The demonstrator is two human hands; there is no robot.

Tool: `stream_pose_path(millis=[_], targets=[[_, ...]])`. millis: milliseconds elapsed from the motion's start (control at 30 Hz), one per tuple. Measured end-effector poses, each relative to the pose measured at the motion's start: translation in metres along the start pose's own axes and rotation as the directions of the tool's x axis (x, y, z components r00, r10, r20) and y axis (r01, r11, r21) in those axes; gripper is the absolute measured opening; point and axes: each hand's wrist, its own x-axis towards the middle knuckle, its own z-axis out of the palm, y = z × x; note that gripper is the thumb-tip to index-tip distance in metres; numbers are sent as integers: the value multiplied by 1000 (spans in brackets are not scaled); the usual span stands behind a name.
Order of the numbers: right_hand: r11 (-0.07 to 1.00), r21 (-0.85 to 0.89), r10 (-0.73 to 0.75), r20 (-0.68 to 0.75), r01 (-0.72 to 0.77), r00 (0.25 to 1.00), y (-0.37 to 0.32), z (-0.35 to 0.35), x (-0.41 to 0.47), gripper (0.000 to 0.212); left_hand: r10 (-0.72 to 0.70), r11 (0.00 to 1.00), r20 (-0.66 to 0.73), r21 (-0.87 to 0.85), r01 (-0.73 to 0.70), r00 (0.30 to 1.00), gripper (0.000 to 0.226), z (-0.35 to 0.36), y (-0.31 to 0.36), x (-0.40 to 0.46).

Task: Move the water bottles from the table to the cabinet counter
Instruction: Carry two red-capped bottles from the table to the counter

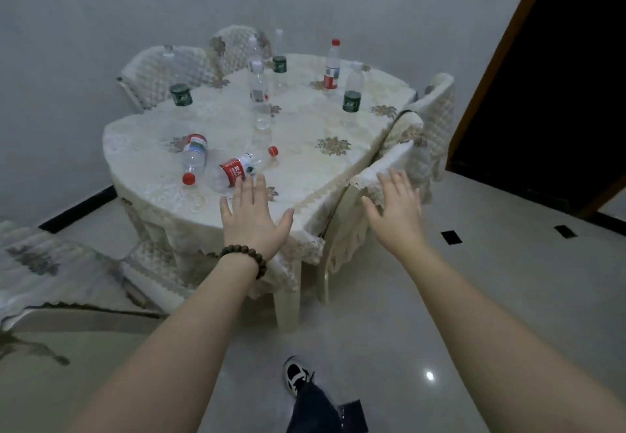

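Note:
A table (305, 168) under a cream lace cloth holds several clear water bottles. Two red-capped, red-labelled bottles lie on their sides near the front edge, one (193, 156) to the left and one (242, 168) just beyond my left hand. A red-capped bottle (332, 66) stands upright at the back right. Bottles with green labels stand at the left (181, 95), back (279, 64) and right (352, 93). A clear one (259, 86) stands in the middle. My left hand (252, 219), with a bead bracelet, is open over the front edge. My right hand (396, 209) is open above a chair back.
Cream-covered chairs (382, 195) surround the table at the back, right and front right. Another cloth-covered surface (50, 270) lies at the lower left. A dark doorway (559, 76) is on the right. My foot (296, 375) is on the glossy tiled floor.

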Motion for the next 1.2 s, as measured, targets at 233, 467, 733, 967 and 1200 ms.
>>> stream_pose_path(millis=[233,467,733,967,1200], targets=[[985,-5,-172,122,174,977,-29,54,150,60,-189,981,-52,-43,187,981,80,33,-30,115],[959,64,-282,189,274,941,-69,101,256,58,-319,947,-63,11,320,946,81,35,-68,199],[898,131,-439,327,420,837,-105,163,318,59,-505,862,-62,24,507,861,81,55,-106,226],[705,226,-678,491,672,546,-139,222,328,66,-653,754,-82,26,657,753,81,70,-129,226],[556,266,-727,614,787,306,-167,269,320,81,-707,704,-76,29,710,703,78,88,-139,219]])
